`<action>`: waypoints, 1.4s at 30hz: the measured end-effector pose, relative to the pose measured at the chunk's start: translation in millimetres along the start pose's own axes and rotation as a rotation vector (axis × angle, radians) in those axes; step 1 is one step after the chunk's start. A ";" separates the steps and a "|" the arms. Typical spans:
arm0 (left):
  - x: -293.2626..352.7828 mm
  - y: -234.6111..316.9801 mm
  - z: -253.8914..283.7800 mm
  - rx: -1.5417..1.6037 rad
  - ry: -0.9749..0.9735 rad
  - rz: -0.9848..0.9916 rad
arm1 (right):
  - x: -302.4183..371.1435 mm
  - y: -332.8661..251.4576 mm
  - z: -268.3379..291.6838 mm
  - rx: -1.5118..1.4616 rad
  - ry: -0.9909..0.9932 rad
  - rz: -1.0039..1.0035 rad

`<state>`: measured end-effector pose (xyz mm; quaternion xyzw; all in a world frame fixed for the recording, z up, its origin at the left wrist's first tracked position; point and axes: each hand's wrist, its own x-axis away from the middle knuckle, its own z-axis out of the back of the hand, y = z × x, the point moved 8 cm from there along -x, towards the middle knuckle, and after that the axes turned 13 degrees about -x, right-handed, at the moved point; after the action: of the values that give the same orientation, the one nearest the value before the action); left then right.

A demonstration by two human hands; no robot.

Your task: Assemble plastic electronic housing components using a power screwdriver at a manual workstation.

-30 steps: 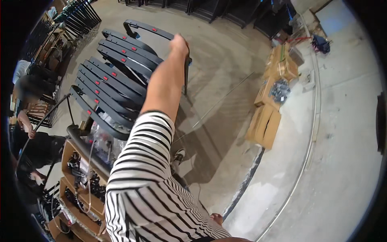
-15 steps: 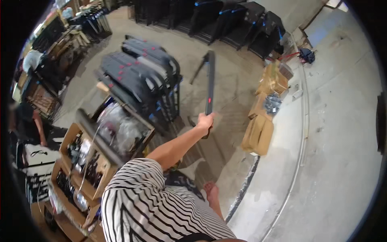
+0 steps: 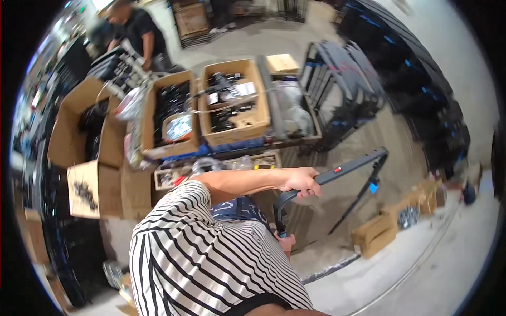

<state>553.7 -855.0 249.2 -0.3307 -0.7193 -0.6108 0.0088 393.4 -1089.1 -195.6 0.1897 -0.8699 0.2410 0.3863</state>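
Observation:
A black metal frame (image 3: 356, 161) with a bent tube, a red mark and a long thin leg is held out in front of my body. My left hand (image 3: 301, 181) is closed round its upper bar, near the bend. Lower down, close to my striped shirt, my right hand (image 3: 286, 243) is wrapped at the frame's short end, just below a blue band. A second blue piece (image 3: 373, 187) shows on the leg, which slants down toward the floor.
Open cardboard boxes (image 3: 234, 136) of black parts stand on a bench at the left. Beside them are plastic bags (image 3: 296, 113) and a stack of similar grey-black frames (image 3: 342, 71). Closed cartons (image 3: 374, 235) lie right. A person (image 3: 142, 37) works far left.
My view has swung left toward the boxes. The frame has turned from upright to slanting across, its bent end nearer me. My right hand, apart from it before, now grips its lower end.

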 end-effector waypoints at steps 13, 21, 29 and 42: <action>527.5 -254.1 395.2 -0.377 1.674 0.010 | 100.2 268.4 -366.0 -0.026 -0.259 0.120; 664.7 -417.1 554.4 -0.096 1.697 0.474 | 117.8 444.8 -502.2 0.465 -0.412 0.290; 661.2 -435.1 633.2 -0.106 1.629 0.508 | 93.9 488.3 -516.8 0.923 -0.310 0.040; 778.9 -419.4 572.0 -0.389 1.974 0.095 | 197.2 571.6 -417.6 1.480 -0.350 -0.302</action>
<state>-34.9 -1.4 62.5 0.2993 -0.2641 -0.7173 0.5710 216.7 -417.1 43.5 0.5502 -0.4955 0.6707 0.0447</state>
